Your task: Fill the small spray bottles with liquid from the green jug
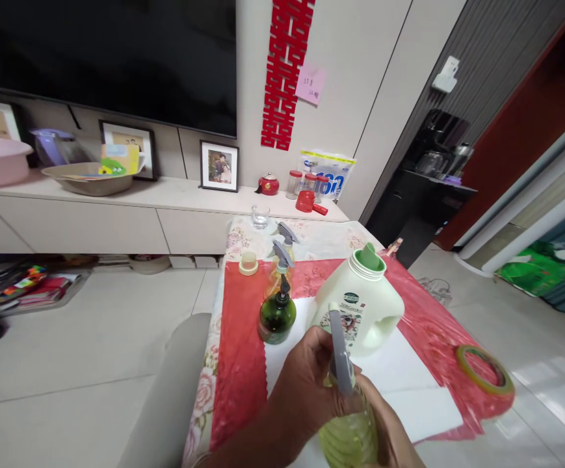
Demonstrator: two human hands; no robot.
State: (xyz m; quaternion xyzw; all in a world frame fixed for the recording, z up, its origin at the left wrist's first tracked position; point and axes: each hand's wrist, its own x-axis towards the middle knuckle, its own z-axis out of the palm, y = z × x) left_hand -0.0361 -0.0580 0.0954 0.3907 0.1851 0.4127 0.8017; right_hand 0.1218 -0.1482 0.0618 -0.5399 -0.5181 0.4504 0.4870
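My left hand (pixel 306 383) is closed around the neck of a yellow-green spray bottle (pixel 348 435), just below its grey trigger head (pixel 339 348). My right hand (pixel 392 435) cups the bottle's body from the right side. Right behind them stands a white detergent jug (pixel 365 305) with a green cap. A dark green pump bottle (pixel 277 316) sits to the left of the jug, with two more grey-headed spray bottles (pixel 282 263) behind it.
The table (pixel 233 364) has a red cloth and a white sheet (pixel 409 383). A green tape roll (pixel 484 369) lies at its right edge, a yellow cap (pixel 248 262) and a glass (pixel 260 216) farther back. A grey chair (pixel 165 396) is at left, a low cabinet (pixel 116 221) beyond.
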